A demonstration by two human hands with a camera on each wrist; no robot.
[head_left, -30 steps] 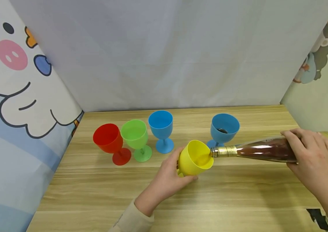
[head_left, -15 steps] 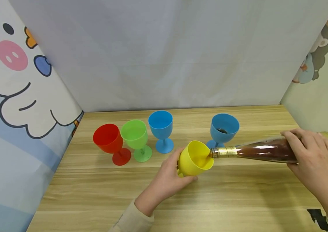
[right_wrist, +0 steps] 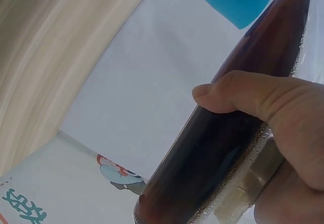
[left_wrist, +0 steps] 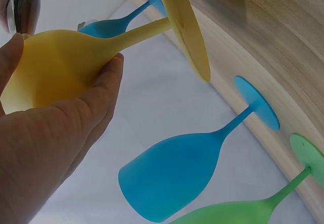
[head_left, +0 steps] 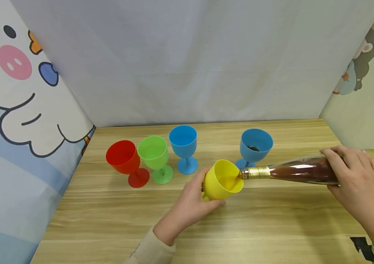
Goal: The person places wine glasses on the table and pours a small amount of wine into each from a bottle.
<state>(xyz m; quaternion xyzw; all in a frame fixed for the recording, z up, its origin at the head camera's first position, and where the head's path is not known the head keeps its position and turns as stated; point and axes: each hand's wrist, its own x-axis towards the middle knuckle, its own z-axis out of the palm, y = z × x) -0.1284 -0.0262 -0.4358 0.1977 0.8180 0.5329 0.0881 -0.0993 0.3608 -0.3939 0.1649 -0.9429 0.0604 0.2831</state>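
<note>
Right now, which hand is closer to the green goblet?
Left. The left hand, holding the yellow goblet, is in front and to the right of the green goblet; the right hand, gripping the bottle, is much farther right.

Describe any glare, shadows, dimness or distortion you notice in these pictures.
Head view: bright glare streaks along the long-necked glass bottle of dark red liquid, with a soft shadow on the pale wood-grain table; left wrist view: dull light, the yellow plastic goblet darker along one side; right wrist view: greyish, the table's grain bowing, perhaps from lens distortion.
</note>
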